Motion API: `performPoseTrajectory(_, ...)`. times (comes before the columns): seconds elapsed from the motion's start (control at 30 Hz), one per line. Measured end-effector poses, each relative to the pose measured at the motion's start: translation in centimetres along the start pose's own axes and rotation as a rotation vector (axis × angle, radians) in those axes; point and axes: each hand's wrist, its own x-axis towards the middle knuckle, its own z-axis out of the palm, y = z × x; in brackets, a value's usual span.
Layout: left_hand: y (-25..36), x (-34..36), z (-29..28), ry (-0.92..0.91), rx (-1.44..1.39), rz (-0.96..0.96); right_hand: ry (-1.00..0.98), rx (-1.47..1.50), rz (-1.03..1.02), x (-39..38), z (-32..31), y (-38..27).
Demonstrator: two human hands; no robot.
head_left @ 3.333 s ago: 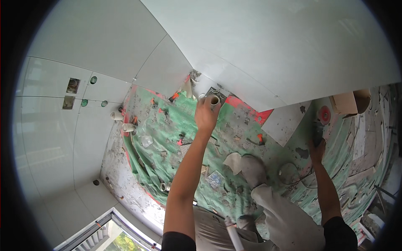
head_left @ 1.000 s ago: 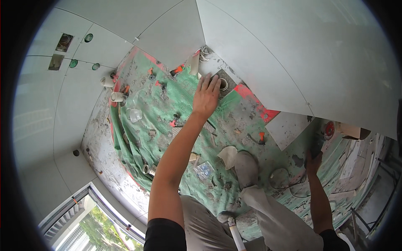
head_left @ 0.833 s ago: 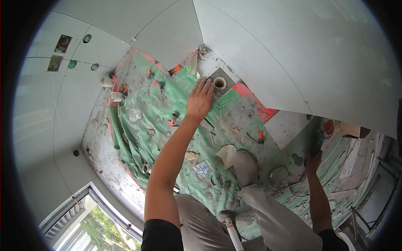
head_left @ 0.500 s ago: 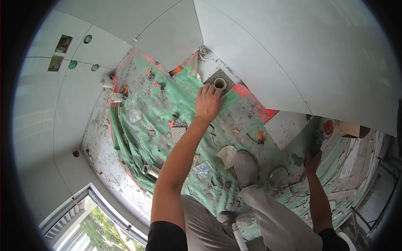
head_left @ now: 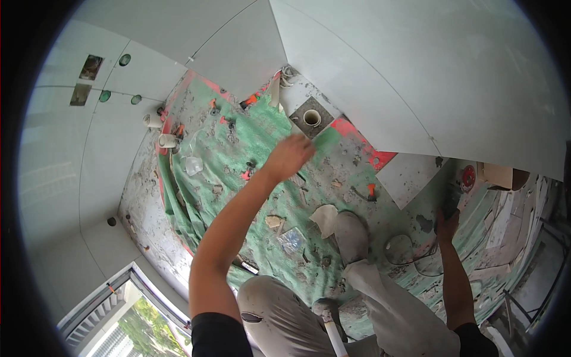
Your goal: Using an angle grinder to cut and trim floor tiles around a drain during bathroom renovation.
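My left hand [head_left: 289, 157] is over the green woven sheet [head_left: 262, 143], just short of the pale pipe opening [head_left: 311, 118] in the floor. Motion smears its fingers, so I cannot make out whether they grip the sheet's edge. On the right, my right hand [head_left: 447, 226] is closed round the dark body of what looks like an angle grinder [head_left: 453, 199] with a red disc, low by the floor. A dark cord loops beside that hand. A square grey tile [head_left: 322, 128] surrounds the pipe.
Large pale panels [head_left: 380, 77] line the walls. Two white pipe stubs [head_left: 168, 141] stick out at the left. Orange and red clips [head_left: 372, 189] and rubble litter the sheet. A cardboard box [head_left: 497, 176] stands at right, past a loose pale tile [head_left: 409, 177]. My shoe [head_left: 352, 238] rests mid-floor.
My left hand has drawn back from the pipe opening toward me, uncovering more of the tile around it. My right hand and the grinder have hardly moved.
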Motion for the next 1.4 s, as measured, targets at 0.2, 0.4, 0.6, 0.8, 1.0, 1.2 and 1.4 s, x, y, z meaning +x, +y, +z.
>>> performPoseTrajectory(0.2, 8.4, -11.6, -4.2, -0.004, -0.292, -0.137, -0.012, 0.002, 0.050, 0.1, -1.4, -0.9)
performPoseTrajectory(0.4, 12.6, -21.4, -6.1, 0.035, -0.243, -0.601, -0.004, -0.005, 0.034, -0.9, -1.0, -1.7)
performPoseTrajectory(0.6, 11.7, -16.8, -6.2, 0.269, -0.331, -0.550, 0.023, -0.039, 0.014, -3.0, -1.3, 0.1)
performPoseTrajectory(0.8, 6.3, 1.2, -0.5, 0.472, -0.314, -0.608, 0.064, -0.090, 0.010, -2.0, 0.2, -0.4)
performPoseTrajectory(1.0, 2.6, 7.2, 4.8, 0.462, -0.082, -0.766, 0.027, -0.044, -0.031, -2.8, -0.6, -0.7)
performPoseTrajectory(1.2, 2.2, 6.7, 5.8, 0.448, 0.011, -0.644, 0.014, -0.035, -0.040, -2.6, -1.2, -1.2)
performPoseTrajectory(1.4, 5.5, 2.7, 2.9, 0.355, -0.115, -0.578, 0.038, -0.025, -0.042, -2.3, -1.1, -0.1)
